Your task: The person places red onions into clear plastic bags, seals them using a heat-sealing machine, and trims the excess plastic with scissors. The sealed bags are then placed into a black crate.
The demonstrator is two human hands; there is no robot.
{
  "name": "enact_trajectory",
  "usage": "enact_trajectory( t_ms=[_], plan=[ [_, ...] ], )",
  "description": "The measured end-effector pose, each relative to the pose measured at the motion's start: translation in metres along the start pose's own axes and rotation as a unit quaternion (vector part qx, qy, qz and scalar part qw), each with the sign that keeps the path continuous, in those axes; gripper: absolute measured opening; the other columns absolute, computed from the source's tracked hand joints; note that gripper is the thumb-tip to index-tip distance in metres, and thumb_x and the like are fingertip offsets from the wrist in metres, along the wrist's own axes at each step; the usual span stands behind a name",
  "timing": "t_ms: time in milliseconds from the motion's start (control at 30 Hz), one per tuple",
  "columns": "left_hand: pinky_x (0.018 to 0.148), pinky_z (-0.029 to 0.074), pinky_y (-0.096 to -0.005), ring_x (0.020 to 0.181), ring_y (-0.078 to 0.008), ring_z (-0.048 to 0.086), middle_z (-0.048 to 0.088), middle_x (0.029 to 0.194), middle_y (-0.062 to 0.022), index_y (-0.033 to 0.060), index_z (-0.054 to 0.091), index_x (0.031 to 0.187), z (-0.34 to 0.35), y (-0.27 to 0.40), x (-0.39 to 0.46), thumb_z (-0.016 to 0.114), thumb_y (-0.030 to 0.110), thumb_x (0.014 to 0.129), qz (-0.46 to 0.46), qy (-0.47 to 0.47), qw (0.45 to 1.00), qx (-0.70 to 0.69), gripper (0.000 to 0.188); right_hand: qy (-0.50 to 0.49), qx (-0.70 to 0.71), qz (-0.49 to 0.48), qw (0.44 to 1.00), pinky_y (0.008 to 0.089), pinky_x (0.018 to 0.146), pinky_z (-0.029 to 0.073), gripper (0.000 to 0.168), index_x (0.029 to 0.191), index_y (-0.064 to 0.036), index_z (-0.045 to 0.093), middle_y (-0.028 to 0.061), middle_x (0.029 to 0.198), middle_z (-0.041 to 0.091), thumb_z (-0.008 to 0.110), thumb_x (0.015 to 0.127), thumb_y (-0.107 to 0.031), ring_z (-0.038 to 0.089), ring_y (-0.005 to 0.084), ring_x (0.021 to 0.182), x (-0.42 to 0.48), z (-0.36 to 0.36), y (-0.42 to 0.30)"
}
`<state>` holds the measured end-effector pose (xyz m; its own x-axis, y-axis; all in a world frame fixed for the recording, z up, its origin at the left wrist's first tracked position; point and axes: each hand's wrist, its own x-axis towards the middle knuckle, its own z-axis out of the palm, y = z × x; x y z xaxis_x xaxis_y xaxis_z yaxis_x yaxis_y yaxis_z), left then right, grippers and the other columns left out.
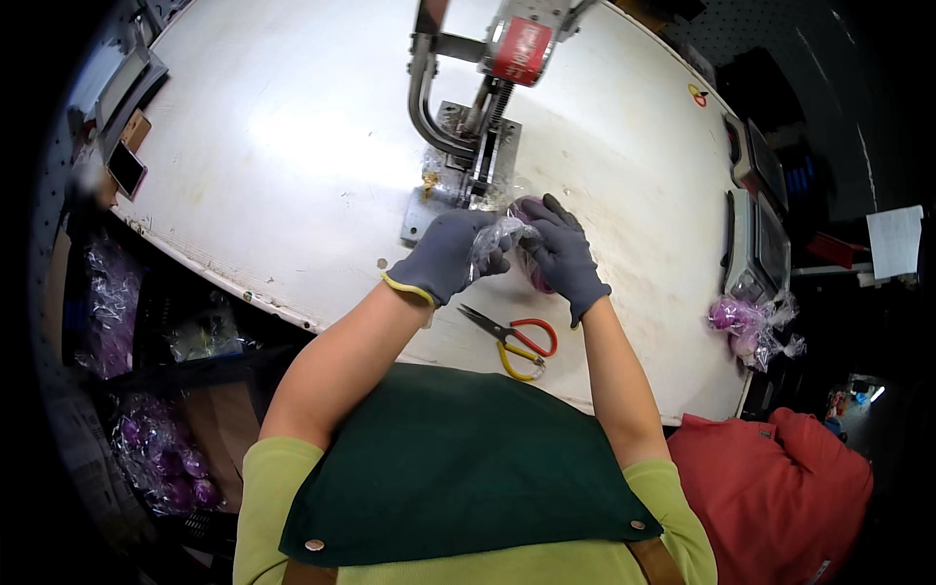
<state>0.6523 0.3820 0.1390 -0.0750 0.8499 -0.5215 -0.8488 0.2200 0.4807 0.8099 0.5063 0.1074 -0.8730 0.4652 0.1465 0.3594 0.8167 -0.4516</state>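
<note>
My left hand (459,252), in a grey glove, grips the gathered neck of a clear plastic bag (500,235). Against the bag's filled part, which holds purple produce (540,279), rests my right hand (561,248), gloved too, its thumb and fingers around the plastic. Just beyond both hands stands a metal bench-mounted bag-closing machine (482,157) with a curved rail and a red label. Scissors (506,335) with one red and one yellow handle lie on the white table (629,183), between my forearms. The produce is partly hidden by my right hand.
At the right edge are two scales (757,241) and a bag of purple produce (746,329). More bagged purple produce (172,468) fills a crate at lower left. A phone (126,170) lies at the left edge. Red fabric (768,490) is at lower right.
</note>
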Motion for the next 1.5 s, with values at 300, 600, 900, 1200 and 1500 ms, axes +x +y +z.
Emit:
enact_trajectory(
  t_ms=[300, 600, 900, 1200, 1500],
  plan=[
    [0.071, 0.052, -0.0360, 0.076, -0.0243, 0.063, 0.064, 0.090, -0.0145, 0.0080, 0.057, 0.102, 0.025, -0.033, -0.007, 0.055, 0.029, 0.087, 0.140, -0.117, 0.983, -0.019, 0.026, 0.028, 0.482, 0.197, 0.853, 0.0316, 0.088, 0.043, 0.031, 0.112, 0.002, 0.057, 0.0099, 0.107, 0.060, 0.054, 0.085, -0.014, 0.057, 0.0193, 0.096, -0.056, -0.009, 0.046],
    [0.058, 0.049, -0.0256, 0.062, -0.0145, 0.059, 0.062, 0.078, -0.0120, -0.0016, 0.055, 0.099, -0.018, 0.013, -0.136, 0.054, 0.020, 0.086, 0.350, 0.141, 0.905, 0.197, 0.025, 0.292, 0.344, 0.445, 0.774, 0.0355, 0.094, 0.040, 0.034, 0.115, -0.005, 0.055, 0.0102, 0.117, 0.056, 0.042, 0.092, -0.027, 0.051, 0.0211, 0.108, -0.227, -0.046, 0.220],
    [0.058, 0.049, -0.0272, 0.069, -0.0151, 0.059, 0.060, 0.085, -0.0108, 0.0019, 0.056, 0.097, -0.254, 0.008, -0.319, 0.056, 0.013, 0.079, 0.531, 0.628, 0.564, 0.072, 0.021, 0.219, 0.397, 0.415, 0.789, 0.0366, 0.089, 0.041, 0.033, 0.112, -0.004, 0.056, 0.0098, 0.112, 0.058, 0.046, 0.089, -0.026, 0.053, 0.0218, 0.105, -0.120, 0.001, 0.080],
    [0.077, 0.046, -0.0379, 0.088, -0.0287, 0.057, 0.056, 0.098, -0.0133, 0.0023, 0.056, 0.095, -0.362, -0.061, -0.522, 0.051, 0.017, 0.078, -0.029, 0.921, 0.083, 0.381, 0.023, -0.067, 0.236, 0.197, 0.949, 0.0256, 0.059, 0.044, 0.021, 0.099, -0.005, 0.059, 0.0035, 0.088, 0.061, 0.052, 0.086, -0.021, 0.059, 0.0145, 0.075, -0.010, 0.049, -0.039],
    [0.091, 0.041, -0.0393, 0.106, -0.0318, 0.053, 0.045, 0.125, -0.0165, 0.0054, 0.042, 0.124, -0.402, -0.136, -0.512, 0.053, 0.024, 0.083, -0.092, 0.886, 0.279, 0.358, 0.047, -0.205, 0.253, 0.192, 0.926, 0.0240, 0.056, 0.044, 0.016, 0.095, -0.005, 0.060, 0.0030, 0.082, 0.061, 0.055, 0.085, -0.016, 0.058, 0.0121, 0.069, 0.009, 0.093, -0.077]
  ],
)
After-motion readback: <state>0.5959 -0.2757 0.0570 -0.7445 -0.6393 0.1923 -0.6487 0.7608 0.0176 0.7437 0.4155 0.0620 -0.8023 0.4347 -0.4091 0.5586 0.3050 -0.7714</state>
